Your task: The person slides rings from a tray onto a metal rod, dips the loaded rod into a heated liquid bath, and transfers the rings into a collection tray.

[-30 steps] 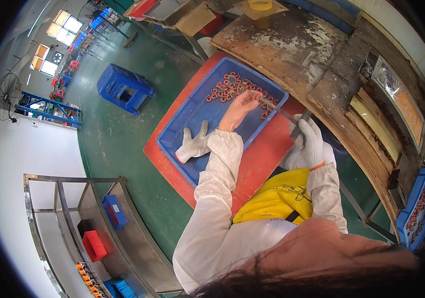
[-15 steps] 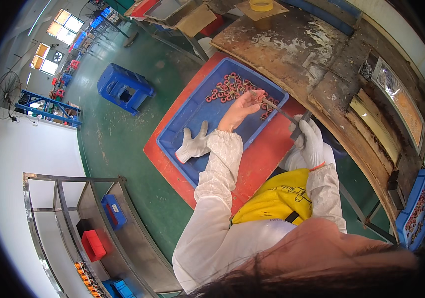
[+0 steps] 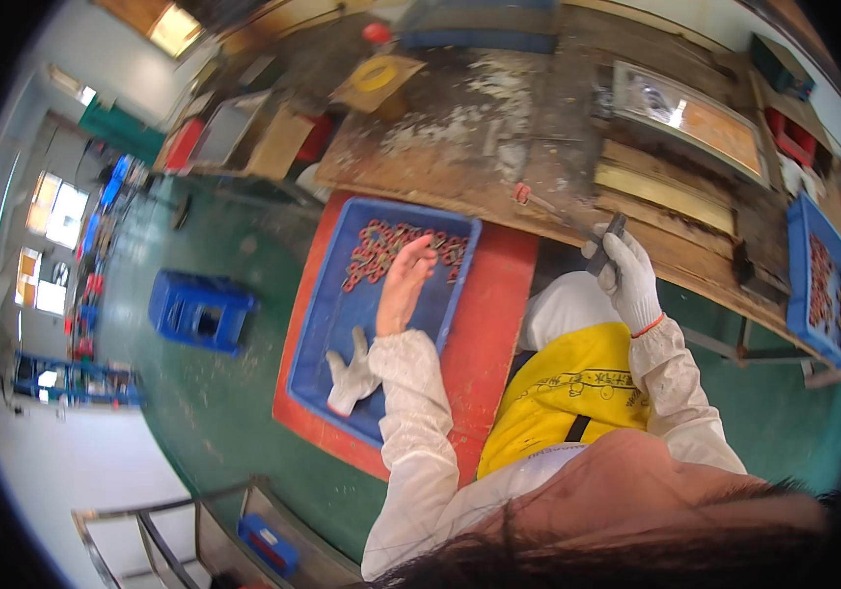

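Note:
My left hand (image 3: pixel 406 285), bare, is over the blue bin (image 3: pixel 314 339) with its fingers loosely apart and nothing visible in them. Beneath it lie many small red ring-shaped parts with metal pieces (image 3: pixel 366 257). An empty white glove (image 3: pixel 350 378) rests in the bin by my left wrist. My right hand (image 3: pixel 628 275), in a white glove, is closed around the dark grip of a thin-rod tool (image 3: pixel 606 245). The rod points left over the workbench edge, and a red ring-shaped part (image 3: pixel 521 193) shows at its tip. The tool's exact kind cannot be made out.
The bin sits on a red board (image 3: pixel 491 363) beside the worn wooden workbench (image 3: pixel 430 147). A yellow tape roll (image 3: pixel 374 75) is at the bench's far left. Another blue bin of parts (image 3: pixel 826 285) stands at right. A blue stool (image 3: pixel 202 312) is on the green floor.
The view has swung to the right. My left hand has come away from the rod's tip and is now over the bin. The tool, still in my right hand, points over the bench edge.

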Action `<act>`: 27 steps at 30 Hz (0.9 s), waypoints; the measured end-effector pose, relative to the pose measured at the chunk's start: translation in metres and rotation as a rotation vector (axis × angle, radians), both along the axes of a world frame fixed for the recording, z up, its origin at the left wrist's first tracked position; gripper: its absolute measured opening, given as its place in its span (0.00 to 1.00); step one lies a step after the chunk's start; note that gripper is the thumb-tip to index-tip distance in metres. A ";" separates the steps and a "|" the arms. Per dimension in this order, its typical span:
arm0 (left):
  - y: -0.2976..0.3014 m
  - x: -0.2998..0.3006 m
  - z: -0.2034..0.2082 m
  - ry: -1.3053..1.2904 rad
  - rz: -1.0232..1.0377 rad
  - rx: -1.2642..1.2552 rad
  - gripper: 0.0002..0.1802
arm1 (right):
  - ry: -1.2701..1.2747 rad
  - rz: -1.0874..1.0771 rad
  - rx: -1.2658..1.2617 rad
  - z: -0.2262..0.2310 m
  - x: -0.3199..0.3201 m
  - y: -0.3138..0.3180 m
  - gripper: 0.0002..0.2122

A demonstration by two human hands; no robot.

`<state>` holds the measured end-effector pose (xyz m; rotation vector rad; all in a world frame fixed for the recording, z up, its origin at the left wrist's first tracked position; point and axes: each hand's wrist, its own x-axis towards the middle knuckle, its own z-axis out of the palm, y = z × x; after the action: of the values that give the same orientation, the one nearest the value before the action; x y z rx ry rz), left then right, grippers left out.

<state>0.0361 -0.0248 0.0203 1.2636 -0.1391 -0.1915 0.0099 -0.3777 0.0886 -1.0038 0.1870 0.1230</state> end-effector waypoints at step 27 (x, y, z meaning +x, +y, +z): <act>-0.012 -0.002 0.012 0.042 0.061 0.007 0.25 | 0.108 -0.488 -0.062 -0.023 -0.019 -0.080 0.13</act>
<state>0.0341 -0.0371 0.0318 1.2687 -0.0632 -0.1659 -0.0089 -0.4577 0.0654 -0.9881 0.5312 -0.2757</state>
